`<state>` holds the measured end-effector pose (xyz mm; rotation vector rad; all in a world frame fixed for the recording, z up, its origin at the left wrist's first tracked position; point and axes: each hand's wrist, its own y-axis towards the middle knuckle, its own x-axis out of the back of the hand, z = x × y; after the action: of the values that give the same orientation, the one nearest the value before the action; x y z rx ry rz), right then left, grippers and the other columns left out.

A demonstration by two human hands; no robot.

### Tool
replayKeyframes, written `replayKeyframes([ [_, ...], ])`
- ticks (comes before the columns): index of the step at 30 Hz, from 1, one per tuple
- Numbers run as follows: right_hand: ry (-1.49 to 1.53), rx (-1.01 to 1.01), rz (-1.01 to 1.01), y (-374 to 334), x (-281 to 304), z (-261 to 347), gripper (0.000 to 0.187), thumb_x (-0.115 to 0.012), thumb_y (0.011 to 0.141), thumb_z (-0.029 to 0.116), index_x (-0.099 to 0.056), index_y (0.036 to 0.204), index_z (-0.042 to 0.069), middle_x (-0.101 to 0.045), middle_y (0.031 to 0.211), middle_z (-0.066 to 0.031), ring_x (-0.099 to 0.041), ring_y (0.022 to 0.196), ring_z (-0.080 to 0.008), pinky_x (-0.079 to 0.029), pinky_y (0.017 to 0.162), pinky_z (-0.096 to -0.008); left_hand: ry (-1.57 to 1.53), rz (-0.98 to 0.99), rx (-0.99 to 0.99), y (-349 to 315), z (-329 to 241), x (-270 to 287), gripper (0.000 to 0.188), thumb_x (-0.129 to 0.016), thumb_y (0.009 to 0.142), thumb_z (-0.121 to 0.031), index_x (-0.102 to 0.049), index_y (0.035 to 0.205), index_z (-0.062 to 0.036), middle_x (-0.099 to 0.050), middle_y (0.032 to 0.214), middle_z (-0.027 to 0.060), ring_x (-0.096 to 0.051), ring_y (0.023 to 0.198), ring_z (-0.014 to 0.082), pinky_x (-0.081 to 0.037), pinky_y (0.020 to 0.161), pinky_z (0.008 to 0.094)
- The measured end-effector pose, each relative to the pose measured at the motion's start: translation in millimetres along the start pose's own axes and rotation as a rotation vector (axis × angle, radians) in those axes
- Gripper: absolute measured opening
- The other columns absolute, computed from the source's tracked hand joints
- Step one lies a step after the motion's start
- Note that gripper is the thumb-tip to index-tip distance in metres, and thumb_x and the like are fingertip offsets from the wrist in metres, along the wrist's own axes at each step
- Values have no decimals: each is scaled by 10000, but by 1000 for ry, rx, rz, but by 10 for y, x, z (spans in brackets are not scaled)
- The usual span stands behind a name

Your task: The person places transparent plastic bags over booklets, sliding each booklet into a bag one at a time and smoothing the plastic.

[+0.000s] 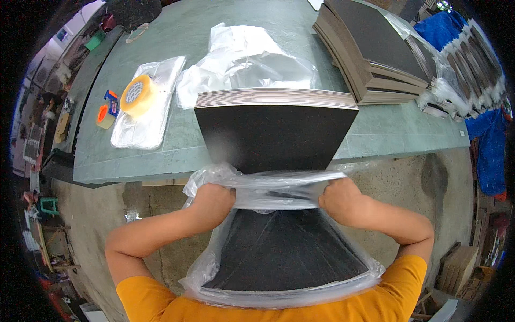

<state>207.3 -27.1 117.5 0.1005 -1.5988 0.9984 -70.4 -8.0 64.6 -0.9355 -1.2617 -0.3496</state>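
A thick stack of black boards [276, 129] with pale edges rests against the table's near edge. Clear plastic bag [279, 188] is bunched across the middle of the black sheets, and its lower part covers the black surface nearest my body. Whether the covered black part belongs to the same stack, I cannot tell. My left hand [213, 203] is closed in a fist on the bag's gathered edge at the left. At the right, my right hand [340, 201] grips the same edge in a fist. Bunched film hides some of my fingertips.
On the green table [375, 131] lie a crumpled clear sheet [247, 56], a pile of folded plastic bags [155, 115] and a yellow tape roll [137, 96]. A small tape dispenser [107, 111] sits beside them. Far right is another stack of black boards [370, 32].
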Motion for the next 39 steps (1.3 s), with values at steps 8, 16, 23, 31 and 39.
replayKeyframes([
  [8, 573, -399, -1365, -116, 228, -542, 157, -556, 660, 26, -561, 816, 47, -555, 763, -94, -550, 650, -189, -440, 572, -282, -1562, -615, 481, -293, 216, 697, 185, -604, 738, -201, -576, 670, -32, -571, 654, 18, -512, 619, 87, -424, 552, 246],
  [16, 113, -374, -1331, 151, 216, -353, 634, -473, 566, -113, -457, 1162, 102, -480, 1069, -146, -464, 981, -309, -368, 847, -395, -242, -1255, 563, 0, 699, 696, 516, -522, 642, 83, -502, 1117, -117, -479, 934, 102, -497, 644, 201, -448, 582, 310],
  [23, 227, -374, -1406, -123, -3, -415, 503, -524, 561, -142, -624, 992, 98, -535, 904, -103, -525, 800, -192, -426, 673, -270, -254, -1120, 318, -212, 455, 649, 620, -500, 533, 167, -585, 1058, -151, -495, 997, 100, -532, 844, 177, -446, 625, 276],
  [31, 1712, 338, -561, -237, -541, -887, 368, -686, 622, 154, -569, 919, -30, -602, 823, -81, -565, 715, -120, -451, 604, -209, -1752, -551, -144, -343, 839, 74, 240, -664, 583, -91, -597, 790, 10, -605, 727, 101, -509, 525, 113, -403, 477, 224],
  [39, 1826, -283, -161, 864, -2789, -684, 187, -563, 719, 128, -549, 863, 11, -583, 828, -109, -542, 719, -156, -433, 636, -265, -2008, 55, 414, 99, 370, -1662, 321, -601, 712, -251, -569, 906, 2, -593, 811, 101, -533, 668, 174, -421, 605, 309],
])
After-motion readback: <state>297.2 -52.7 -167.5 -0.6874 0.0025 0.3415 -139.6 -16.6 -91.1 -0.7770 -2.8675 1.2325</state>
